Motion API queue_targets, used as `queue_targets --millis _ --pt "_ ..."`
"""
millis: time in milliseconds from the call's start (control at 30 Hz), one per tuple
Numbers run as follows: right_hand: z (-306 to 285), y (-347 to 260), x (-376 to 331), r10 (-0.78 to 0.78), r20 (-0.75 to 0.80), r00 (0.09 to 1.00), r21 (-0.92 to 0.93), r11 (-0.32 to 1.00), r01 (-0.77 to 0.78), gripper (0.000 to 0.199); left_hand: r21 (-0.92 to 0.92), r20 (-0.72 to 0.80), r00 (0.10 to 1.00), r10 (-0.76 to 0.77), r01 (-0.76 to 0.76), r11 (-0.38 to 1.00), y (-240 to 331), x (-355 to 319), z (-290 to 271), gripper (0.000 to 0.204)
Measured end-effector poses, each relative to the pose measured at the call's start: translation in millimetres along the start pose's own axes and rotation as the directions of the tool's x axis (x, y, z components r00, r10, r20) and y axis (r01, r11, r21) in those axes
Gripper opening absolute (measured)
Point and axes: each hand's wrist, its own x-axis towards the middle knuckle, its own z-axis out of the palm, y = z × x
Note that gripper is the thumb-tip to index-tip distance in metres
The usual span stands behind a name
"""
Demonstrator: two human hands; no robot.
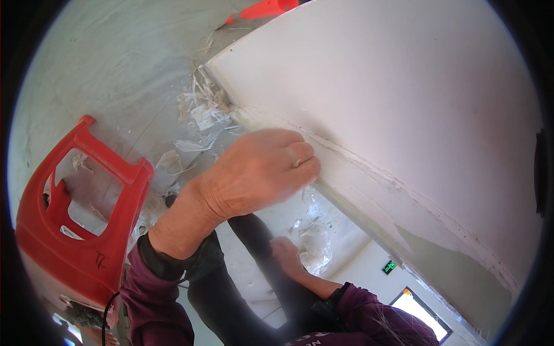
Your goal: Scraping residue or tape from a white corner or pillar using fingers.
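Observation:
My left hand point(262, 170) is closed, its fingers curled inward beside the lower part of the white wall point(404, 86). Whatever it grips, if anything, is hidden behind the fingers. A pale ring shows on one finger. Along the wall near this hand runs a ragged edge where the white surface layer has come away, with a greenish-grey bare patch point(456, 262) farther right. Below, my right hand point(287, 258) rests by my dark-trousered knee; its fingers are too small and blurred to make out.
A red plastic stool point(86, 256) lies at the left. Peeled white scraps point(202, 115) are heaped at the wall's corner and scattered over the grey floor point(109, 69). An orange-red tool point(262, 10) with a pointed tip lies on the floor at the top.

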Motion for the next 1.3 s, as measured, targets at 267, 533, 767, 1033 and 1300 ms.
queue_targets --millis 267,533,767,1033,1300 --pt "0 3 -2 0.044 -0.028 0.999 0.045 0.998 -0.043 0.02 -0.118 -0.272 0.96 -0.068 0.037 0.992 3 -15 26 0.032" --pt "-1 1 -3 0.068 -0.017 0.998 0.05 0.997 -0.067 0.021 -0.141 -0.351 0.931 -0.1 0.053 0.989 12 -11 27 0.034" --pt "-1 1 -2 -0.001 -0.035 0.999 0.064 0.998 0.003 0.02 -0.197 -0.309 0.935 -0.173 0.115 0.974 11 -13 16 0.029" --pt "-1 3 -2 0.014 -0.059 0.998 0.099 0.995 -0.008 0.012 -0.408 -0.229 0.889 -0.397 0.283 0.868 41 -3 9 0.021" --pt "0 4 0 -0.041 -0.068 0.997 0.078 0.996 0.046 0.012 -0.734 0.008 0.74 -0.673 0.461 0.498 57 2 -3 0.01"
